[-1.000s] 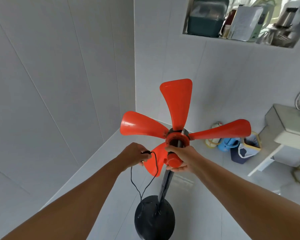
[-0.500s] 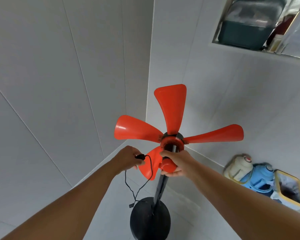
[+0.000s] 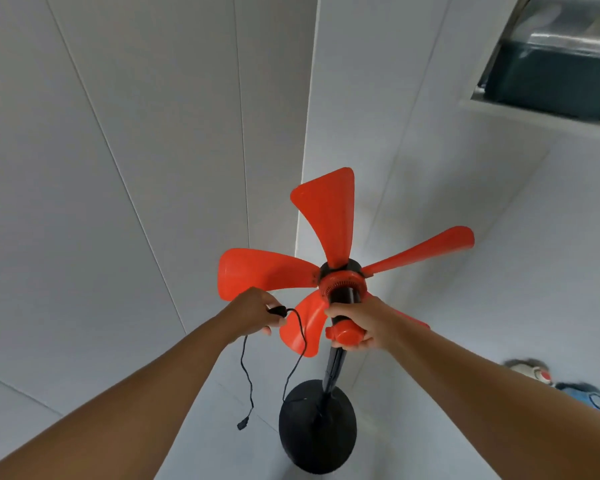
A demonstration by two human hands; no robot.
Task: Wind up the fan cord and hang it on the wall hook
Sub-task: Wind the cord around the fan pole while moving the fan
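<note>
White everywhere here: pale floor (image 3: 201, 403) and smooth wall panels (image 3: 125, 168) with thin seams, meeting in a corner right behind the fan (image 3: 329, 271). Top right there's a recess (image 3: 534, 112) cut into the wall, with a dark teal box (image 3: 555, 74) with a clear lid sitting in it. Low on the right, some blurry stuff on the floor, can't make it out.

The fan is glossy orange plastic with flared, paddle-shaped blades, on a black pole going down to a round matte black base (image 3: 317, 427).

Right hand (image 3: 357, 323) is wrapped around the orange housing just under the hub, fingers curled tight on it. Left hand (image 3: 253, 311) is just left of the blades, fingers closed, pinching the thin black cord (image 3: 300, 341) at a small black lump. From there one strand loops down to the base, and the other dangles loose, ending in a little plug (image 3: 243, 424) hanging beside the base.
</note>
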